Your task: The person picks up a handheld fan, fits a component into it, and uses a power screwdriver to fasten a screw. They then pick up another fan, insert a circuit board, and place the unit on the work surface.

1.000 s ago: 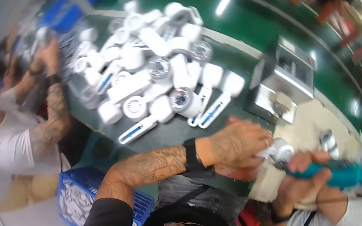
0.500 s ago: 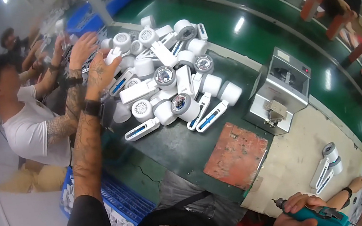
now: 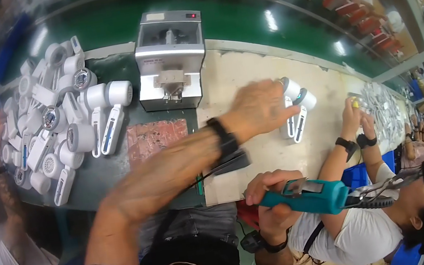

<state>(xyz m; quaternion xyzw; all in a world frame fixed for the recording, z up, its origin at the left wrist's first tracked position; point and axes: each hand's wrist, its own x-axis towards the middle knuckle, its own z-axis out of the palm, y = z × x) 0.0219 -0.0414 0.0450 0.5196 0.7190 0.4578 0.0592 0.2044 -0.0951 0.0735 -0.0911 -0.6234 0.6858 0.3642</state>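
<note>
My left hand (image 3: 257, 108) reaches over the tan board, its thumb spread away from the fingers beside two white handheld fans (image 3: 299, 118). Its fingertips are partly blurred and hidden behind the hand; I see nothing held in it. These fans lie side by side, grey-rimmed heads away from me, with slim handles showing dark strips. My right hand (image 3: 269, 193) is wrapped round a teal electric screwdriver (image 3: 307, 198), held low in front of me, its cable running off to the right. On the left lies a heap of white handheld fans (image 3: 54, 114).
A silver screw feeder (image 3: 171, 61) stands at the back of the bench, behind a worn red mat (image 3: 157, 139). Under my left wrist is a dark box (image 3: 231, 162). A co-worker's hands (image 3: 358, 119) work at the right, near clear plastic bags (image 3: 382, 109). Another person sits at far left.
My view has turned right. My left hand has left the heap of fans and swung over to the two fans on the tan board. The screwdriver stays in my right hand.
</note>
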